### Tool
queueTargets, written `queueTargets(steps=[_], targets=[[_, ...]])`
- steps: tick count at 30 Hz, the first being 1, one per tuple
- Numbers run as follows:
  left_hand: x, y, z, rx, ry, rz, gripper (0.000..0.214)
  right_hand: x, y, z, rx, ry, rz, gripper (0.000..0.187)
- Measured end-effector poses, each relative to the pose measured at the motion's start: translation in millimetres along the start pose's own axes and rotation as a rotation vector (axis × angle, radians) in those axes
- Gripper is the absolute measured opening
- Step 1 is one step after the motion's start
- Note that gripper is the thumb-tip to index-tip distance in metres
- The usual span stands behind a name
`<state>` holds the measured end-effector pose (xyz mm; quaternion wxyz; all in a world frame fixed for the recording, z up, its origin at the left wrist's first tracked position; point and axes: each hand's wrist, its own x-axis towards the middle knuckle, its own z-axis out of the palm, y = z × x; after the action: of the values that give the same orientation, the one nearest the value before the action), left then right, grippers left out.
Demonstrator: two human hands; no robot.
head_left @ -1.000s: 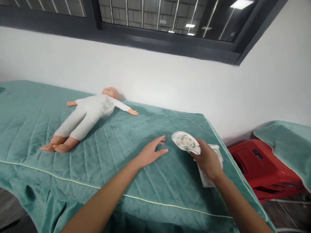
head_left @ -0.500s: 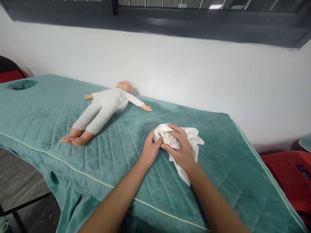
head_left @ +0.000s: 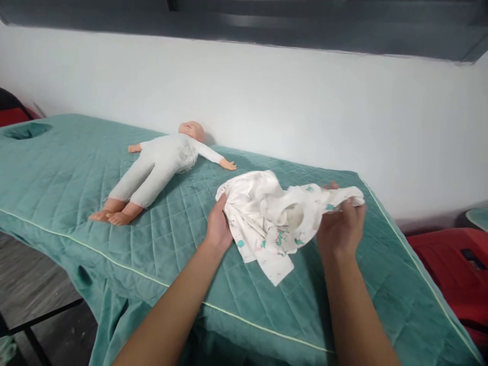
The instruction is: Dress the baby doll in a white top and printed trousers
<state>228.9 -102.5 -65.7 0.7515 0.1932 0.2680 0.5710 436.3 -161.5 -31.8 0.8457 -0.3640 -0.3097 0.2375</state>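
A white baby garment (head_left: pixel 259 213) with small green and pink prints is stretched between my hands, partly spread out over the bed cover. My left hand (head_left: pixel 220 223) grips its left edge, thumb on top and the other fingers hidden beneath the cloth. At the opposite end, my right hand (head_left: pixel 342 226) is closed around a narrow, bunched part of it. A round opening, perhaps the neck, shows near the garment's middle. To the left lies a baby doll (head_left: pixel 163 160) on its back, with a white cloth body and bare feet, apart from both hands.
Beneath everything is a bed with a green quilted cover (head_left: pixel 183 213), which has a face hole (head_left: pixel 26 130) at its far left. A white wall (head_left: pixel 267 101) runs behind it. Red chairs (head_left: pixel 450 269) stand past the right edge.
The garment was bunched up between both hands; now it is unfolded and pulled wide. My right hand has moved to the right, my left hand slightly left. The doll lies as before.
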Motion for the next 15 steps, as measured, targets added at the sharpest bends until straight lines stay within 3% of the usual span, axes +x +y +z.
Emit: queueTargets(steps=[2,5,8,10,13,15], targets=[[-2,1,0.8,-0.005,-0.029,-0.033,0.046,5,-2,-10,-0.024,-0.062,0.089,0.023],[-8,0,4.8,0.095,-0.074,-0.014,0.048,-6,8,-14,-0.285,-0.298,0.214,0.046],[-16,-2,9.3,0.217,-0.126,-0.018,0.046,-29,21,-3,-0.618,-0.595,0.236,0.072],[-18,-3,10.9,0.256,-0.143,-0.037,0.046,-43,25,6,-0.755,-0.699,0.188,0.080],[-17,-2,9.3,0.228,-0.128,-0.048,0.048,-55,21,13,-0.815,-0.691,0.023,0.048],[-14,-2,6.2,0.181,-0.102,-0.025,0.048,-56,12,7,-0.802,-0.610,-0.071,0.025]])
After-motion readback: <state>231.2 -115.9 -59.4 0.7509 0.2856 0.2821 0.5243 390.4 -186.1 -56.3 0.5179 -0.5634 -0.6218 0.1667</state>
